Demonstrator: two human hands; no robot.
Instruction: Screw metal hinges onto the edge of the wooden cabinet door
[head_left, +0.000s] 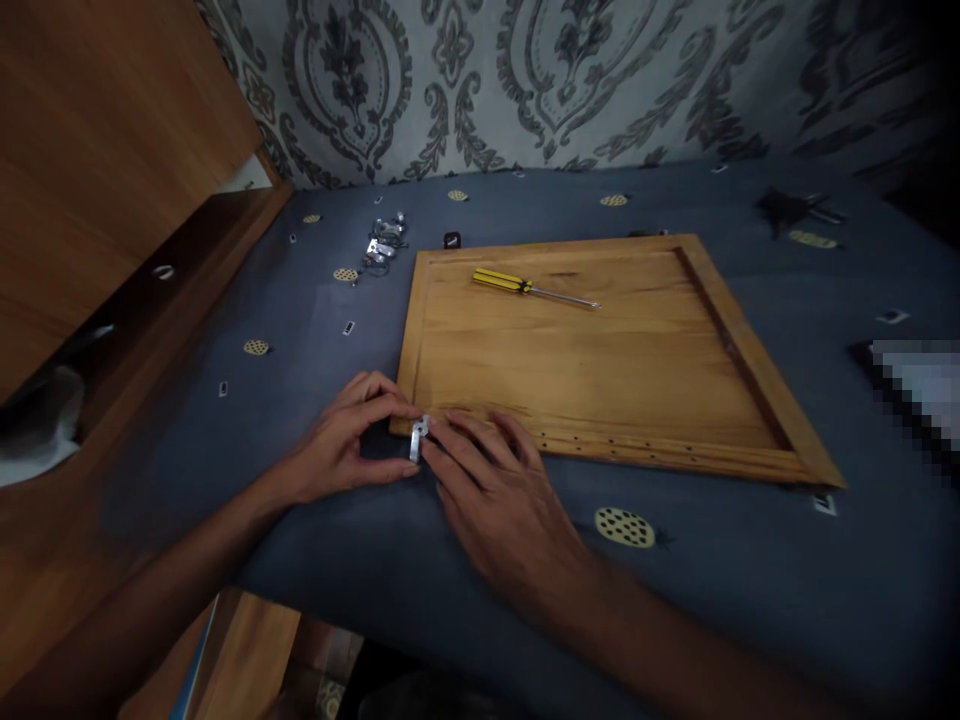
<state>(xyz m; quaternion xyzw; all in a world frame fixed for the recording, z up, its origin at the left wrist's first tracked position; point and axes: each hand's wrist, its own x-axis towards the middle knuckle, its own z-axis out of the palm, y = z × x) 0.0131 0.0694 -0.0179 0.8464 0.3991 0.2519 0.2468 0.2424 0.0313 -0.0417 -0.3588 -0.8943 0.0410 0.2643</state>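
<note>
A wooden framed panel (592, 360) lies flat on a blue patterned cloth (315, 330). At its near left corner sits a small metal bracket (417, 437). My left hand (345, 445) pinches the bracket from the left with thumb and fingers. My right hand (495, 490) comes in from the right, its fingertips resting on the bracket and on the panel's near edge. Several small holes run along that edge. A yellow and black screwdriver (525, 287) lies on the panel near its far side, away from both hands.
A pile of metal hardware (382, 245) lies on the cloth beyond the panel's far left corner. Dark wooden furniture (112, 200) stands at the left. A patterned wall (525, 80) rises behind. A dark object (784, 208) rests at the far right.
</note>
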